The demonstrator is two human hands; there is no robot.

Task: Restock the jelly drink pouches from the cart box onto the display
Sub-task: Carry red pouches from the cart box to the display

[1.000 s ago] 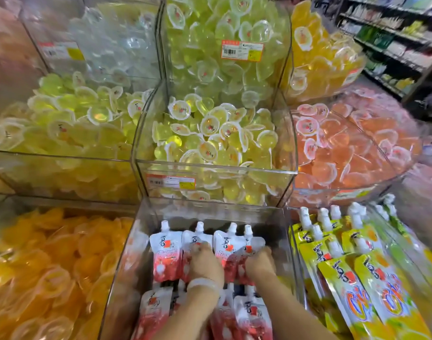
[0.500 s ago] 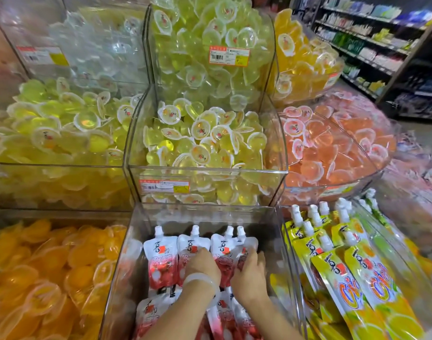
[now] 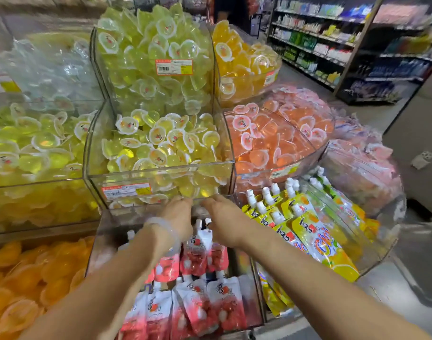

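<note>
— Two rows of red pouches [image 3: 200,307] fill the clear bin [image 3: 247,298], spouts pointing toward its back edge?
— Yes. Beyond them, left hand [image 3: 179,217] and right hand [image 3: 224,217] hover side by side, loosely spread, gripping nothing, equally near the back row.

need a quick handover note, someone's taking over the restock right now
Left hand: empty, open, reaching over the back of the clear bin.
Right hand: also empty, beside it.
Red and white pouches: one row stands at the back, another row lies in front, nearer you.
Yellow pouches: in the next bin to the right.
Done: two rows are in.
Left: bring more from the cart box, which is out of view.
</note>
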